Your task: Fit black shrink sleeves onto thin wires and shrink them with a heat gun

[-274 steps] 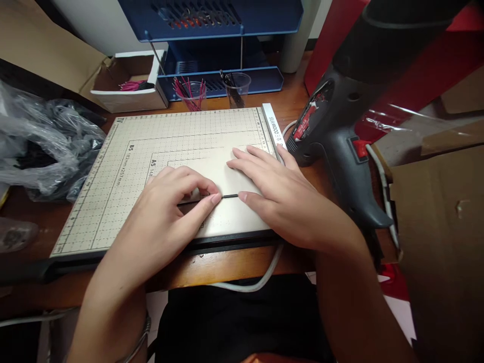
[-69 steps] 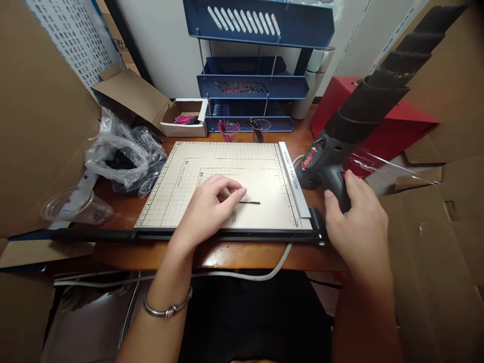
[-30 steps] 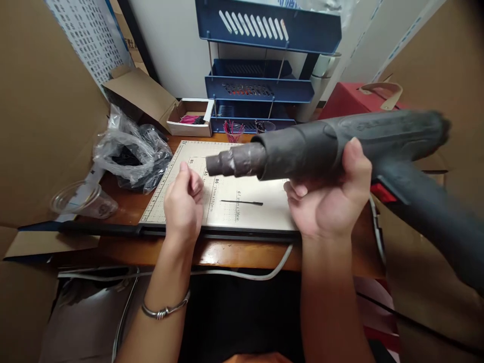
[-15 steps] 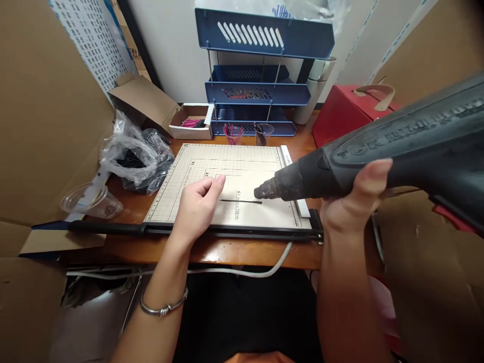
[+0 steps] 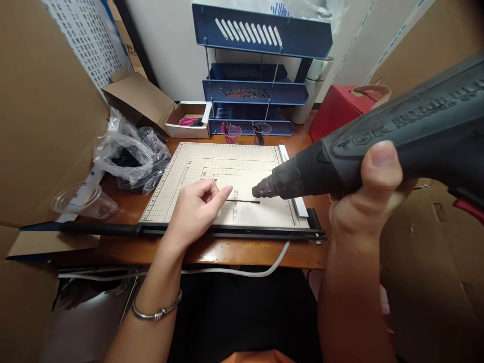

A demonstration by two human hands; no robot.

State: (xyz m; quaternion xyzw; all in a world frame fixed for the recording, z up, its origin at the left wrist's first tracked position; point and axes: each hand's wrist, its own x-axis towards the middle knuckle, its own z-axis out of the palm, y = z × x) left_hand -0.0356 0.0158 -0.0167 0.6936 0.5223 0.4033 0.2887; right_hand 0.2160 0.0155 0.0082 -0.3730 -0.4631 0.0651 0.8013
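My left hand is closed, thumb against curled fingers, gripping one end of a thin black wire. The wire points to the right, and its far tip looks slightly thicker. Most of the gripped end is hidden in my fingers. My right hand is wrapped around a black heat gun, whose dark nozzle points left, just above the wire's tip without visibly touching it. Beneath both lies a cream paper cutter with printed size lines.
The cutter's black handle runs along the front table edge. Left are a plastic bag and a clear cup. Behind stand a small open box, cups of pink and black pieces, blue trays and a red box.
My left hand has shifted slightly right relative to the cutter, so less of the wire shows. The heat gun has rolled a little in my right hand, its nozzle still near the wire's tip.
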